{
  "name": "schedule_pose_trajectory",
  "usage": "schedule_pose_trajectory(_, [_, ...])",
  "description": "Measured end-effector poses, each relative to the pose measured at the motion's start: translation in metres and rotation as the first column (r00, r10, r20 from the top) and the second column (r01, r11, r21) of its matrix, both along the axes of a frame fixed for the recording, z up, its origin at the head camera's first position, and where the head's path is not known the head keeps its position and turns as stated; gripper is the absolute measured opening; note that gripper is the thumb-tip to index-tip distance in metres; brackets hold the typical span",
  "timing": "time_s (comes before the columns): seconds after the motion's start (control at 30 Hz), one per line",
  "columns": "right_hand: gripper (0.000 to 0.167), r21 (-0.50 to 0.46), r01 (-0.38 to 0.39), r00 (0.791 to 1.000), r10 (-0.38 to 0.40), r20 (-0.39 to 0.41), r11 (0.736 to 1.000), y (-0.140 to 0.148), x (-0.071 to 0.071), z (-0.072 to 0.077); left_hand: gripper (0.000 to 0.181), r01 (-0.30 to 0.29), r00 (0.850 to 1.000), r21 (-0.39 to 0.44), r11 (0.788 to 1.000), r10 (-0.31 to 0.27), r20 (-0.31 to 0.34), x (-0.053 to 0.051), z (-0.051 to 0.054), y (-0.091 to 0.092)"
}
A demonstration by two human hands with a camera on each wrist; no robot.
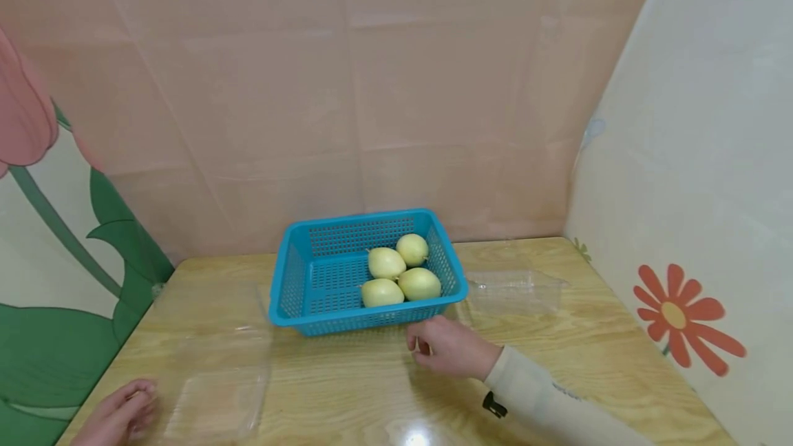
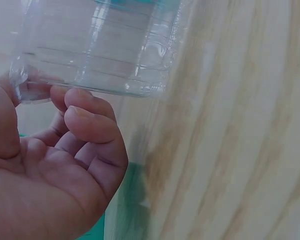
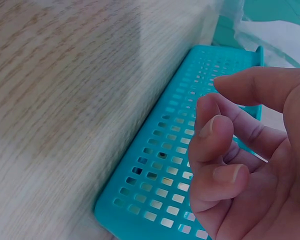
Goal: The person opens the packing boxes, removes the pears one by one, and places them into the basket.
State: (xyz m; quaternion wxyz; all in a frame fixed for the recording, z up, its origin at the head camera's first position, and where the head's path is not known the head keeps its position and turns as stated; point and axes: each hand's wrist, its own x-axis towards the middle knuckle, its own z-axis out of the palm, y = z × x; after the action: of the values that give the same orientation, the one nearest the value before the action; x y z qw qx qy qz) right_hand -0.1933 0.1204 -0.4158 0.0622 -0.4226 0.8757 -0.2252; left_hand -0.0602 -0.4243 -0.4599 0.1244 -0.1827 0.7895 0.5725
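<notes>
My left hand point(image 1: 120, 413) is at the table's front left, fingers loosely bent, beside a clear plastic box point(image 1: 217, 401) with its lid spread behind it. In the left wrist view, the box's edge point(image 2: 110, 92) overlaps the fingertips; whether they touch is unclear. A blue perforated basket point(image 1: 288, 274) stands at the back middle, with several pale yellow-green pears point(image 1: 419, 284) in its right half. Just in front of its near right side is my right hand point(image 1: 449, 347), fingers loosely curled and holding nothing. In the right wrist view, the basket's side point(image 3: 165, 165) lies beyond the fingers.
Another clear plastic container point(image 1: 517, 291) lies right of the basket. The wood-grain table point(image 1: 334, 391) meets a beige covered wall point(image 1: 396, 102) behind. Flower-patterned sheets hang at left and right, the right one with a red flower point(image 1: 673, 315).
</notes>
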Motion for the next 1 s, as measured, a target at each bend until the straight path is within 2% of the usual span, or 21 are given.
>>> schedule_pose_trajectory(0.07, [0.009, -0.003, 0.001, 1.000, -0.001, -0.001, 1.000, 0.000, 0.000, -0.002, 0.021, -0.046, 0.999, -0.029, 0.998, 0.046, 0.000, -0.001, 0.001, 0.001])
schedule_pose_trajectory(0.13, [0.010, -0.007, 0.000, 1.000, 0.000, -0.005, 1.000, 0.001, 0.000, -0.004, 0.022, -0.068, 0.998, -0.062, 0.996, 0.068, -0.005, -0.003, 0.002, 0.003])
schedule_pose_trajectory(0.27, [0.010, -0.008, 0.003, 1.000, -0.003, -0.018, 1.000, 0.002, 0.000, -0.007, 0.028, -0.085, 0.996, -0.093, 0.992, 0.084, -0.016, -0.011, 0.004, 0.008])
schedule_pose_trajectory(0.37, [0.010, -0.001, -0.001, 1.000, 0.001, -0.017, 1.000, 0.001, 0.001, -0.008, 0.028, -0.115, 0.993, -0.070, 0.991, 0.111, -0.049, -0.018, 0.004, 0.012])
schedule_pose_trajectory(0.5, [0.009, 0.007, -0.012, 1.000, 0.012, -0.023, 1.000, 0.002, 0.002, -0.008, 0.028, -0.139, 0.981, -0.023, 0.990, 0.135, -0.143, -0.025, 0.002, 0.017])
schedule_pose_trajectory(0.63, [0.008, 0.017, -0.019, 0.999, 0.019, -0.027, 1.000, 0.001, 0.003, -0.009, 0.031, -0.134, 0.969, -0.002, 0.991, 0.130, -0.208, -0.033, 0.000, 0.019])
schedule_pose_trajectory(0.77, [0.008, 0.035, -0.015, 1.000, 0.015, 0.001, 0.999, 0.001, 0.005, -0.011, 0.025, -0.164, 0.948, 0.098, 0.982, 0.184, -0.258, -0.045, -0.002, 0.021])
schedule_pose_trajectory(0.87, [0.009, 0.043, -0.014, 1.000, 0.013, 0.011, 0.999, 0.001, 0.007, -0.013, 0.024, -0.198, 0.935, 0.149, 0.969, 0.232, -0.270, -0.053, -0.003, 0.025])
schedule_pose_trajectory(1.0, [0.008, 0.048, -0.019, 1.000, 0.020, -0.001, 0.999, 0.000, 0.008, -0.017, 0.022, -0.236, 0.933, 0.121, 0.964, 0.260, -0.249, -0.063, -0.002, 0.030])
